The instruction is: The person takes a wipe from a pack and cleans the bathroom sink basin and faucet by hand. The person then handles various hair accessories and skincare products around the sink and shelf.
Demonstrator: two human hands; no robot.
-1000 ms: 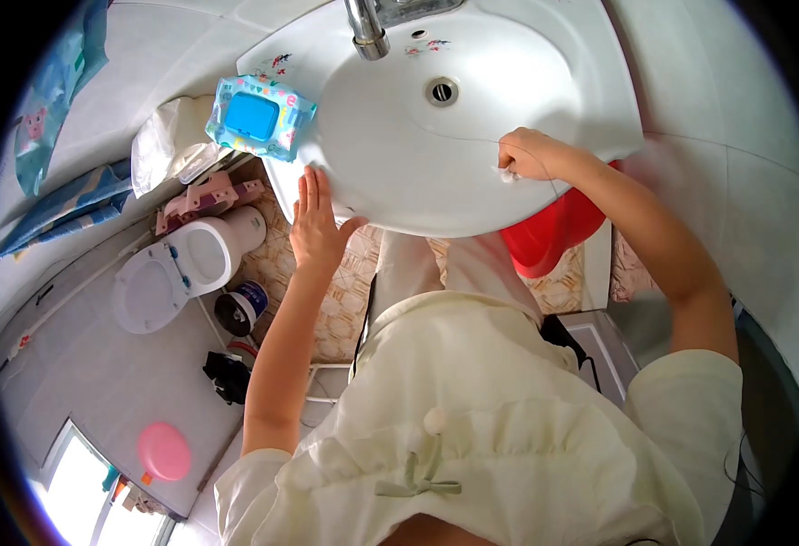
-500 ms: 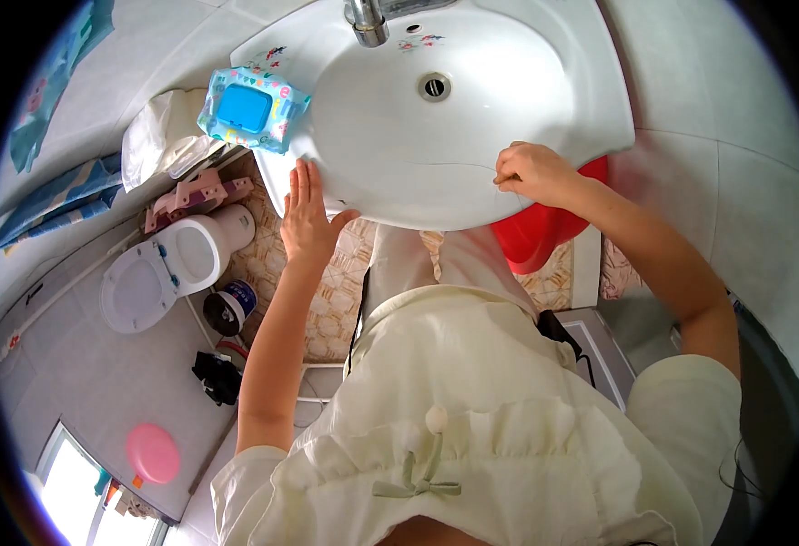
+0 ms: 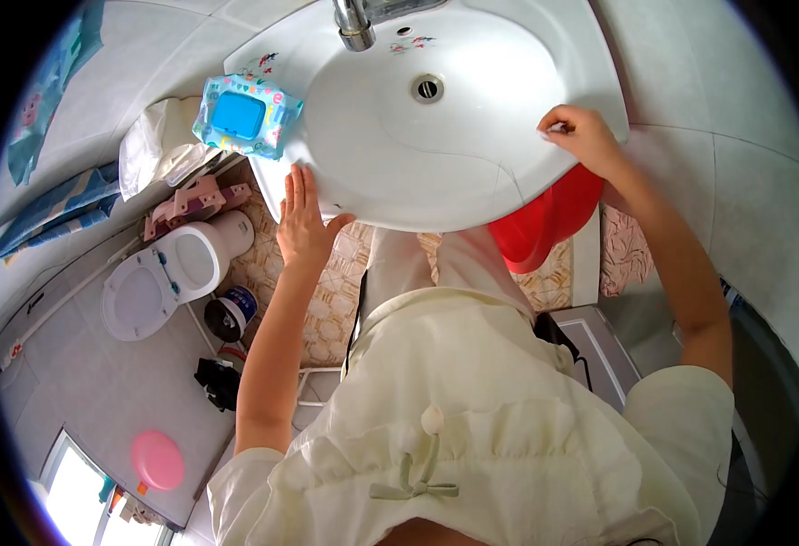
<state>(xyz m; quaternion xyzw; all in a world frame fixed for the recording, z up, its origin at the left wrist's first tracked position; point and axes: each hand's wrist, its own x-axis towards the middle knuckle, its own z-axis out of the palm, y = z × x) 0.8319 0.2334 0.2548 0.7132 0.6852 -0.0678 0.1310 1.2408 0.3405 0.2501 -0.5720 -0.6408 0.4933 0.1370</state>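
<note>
The right hand [image 3: 589,144] has shifted, pinching a white scrap [image 3: 544,136] (small, mostly hidden), the left hand [image 3: 305,224] open.

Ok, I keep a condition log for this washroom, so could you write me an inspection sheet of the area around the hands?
Surface: white sink; thin hair-like line in the bowl, small dark mark by the front rim
Things in use: small white piece, too small to identify
Clutter: wipes pack on the left ledge, lid shut
Hands: left hand flat on the front-left rim; right hand pinches the white piece in its fingers
Cables: thin black cord beside the clothing, ends unclear
Surroundings: faucet at the back; red tub below; toilet at left, lid up
</note>
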